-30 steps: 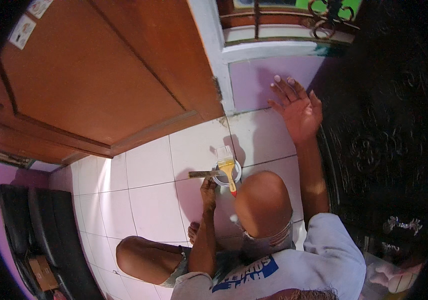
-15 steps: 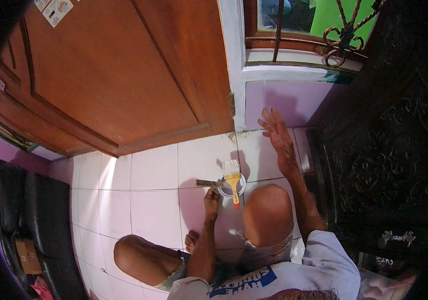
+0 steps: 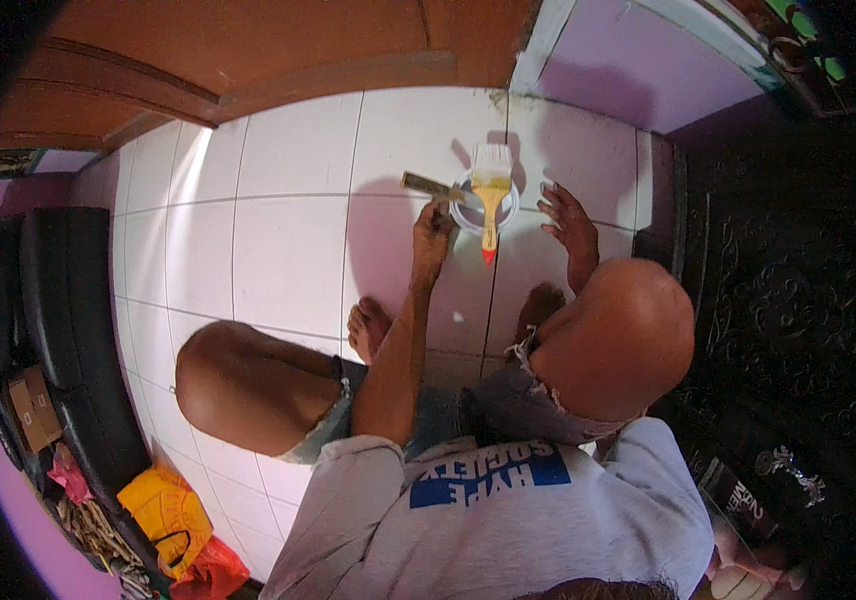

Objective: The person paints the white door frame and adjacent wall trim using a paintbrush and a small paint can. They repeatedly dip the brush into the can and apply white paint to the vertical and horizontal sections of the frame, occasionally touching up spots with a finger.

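Note:
A small round paint can (image 3: 510, 212) with a pale rim is in front of me, between my feet. Across its top lies a paintbrush (image 3: 491, 190) with white bristles, a yellow handle and a red tip pointing toward me. Beside the brush, a flat brownish stick-like tool (image 3: 428, 186) rests over the can's left rim. My left hand (image 3: 434, 225) is closed at the left side of the can, just below that tool; its fingertips are partly hidden. To the right of the can, my right hand (image 3: 573, 225) is held apart from it, fingers spread and holding nothing.
White tiles (image 3: 288, 240) cover the floor. A brown wooden door (image 3: 328, 50) and a lilac wall (image 3: 598, 75) stand ahead. Dark carved furniture (image 3: 778, 260) is at the right. A black sofa (image 3: 73, 290) stands at the left, with yellow and red bags (image 3: 170, 510) near it.
My view has tipped downward. My right hand has come down from near the wall to beside the can. The left hand stays at the can, and the brush still lies across it.

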The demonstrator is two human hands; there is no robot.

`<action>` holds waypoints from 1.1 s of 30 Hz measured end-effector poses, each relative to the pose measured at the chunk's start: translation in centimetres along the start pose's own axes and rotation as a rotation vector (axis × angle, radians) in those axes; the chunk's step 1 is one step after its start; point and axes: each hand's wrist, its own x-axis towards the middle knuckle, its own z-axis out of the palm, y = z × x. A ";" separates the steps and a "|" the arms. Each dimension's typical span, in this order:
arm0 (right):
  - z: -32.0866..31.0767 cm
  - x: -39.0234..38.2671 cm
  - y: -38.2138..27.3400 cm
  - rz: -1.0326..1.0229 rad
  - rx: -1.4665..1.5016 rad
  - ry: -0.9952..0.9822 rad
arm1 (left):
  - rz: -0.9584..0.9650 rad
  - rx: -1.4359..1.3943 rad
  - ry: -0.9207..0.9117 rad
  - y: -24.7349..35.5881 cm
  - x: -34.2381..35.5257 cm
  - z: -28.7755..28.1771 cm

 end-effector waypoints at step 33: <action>3.2 -3.2 5.8 -0.140 0.283 0.072 | -0.129 0.720 -0.019 6.0 -0.8 4.7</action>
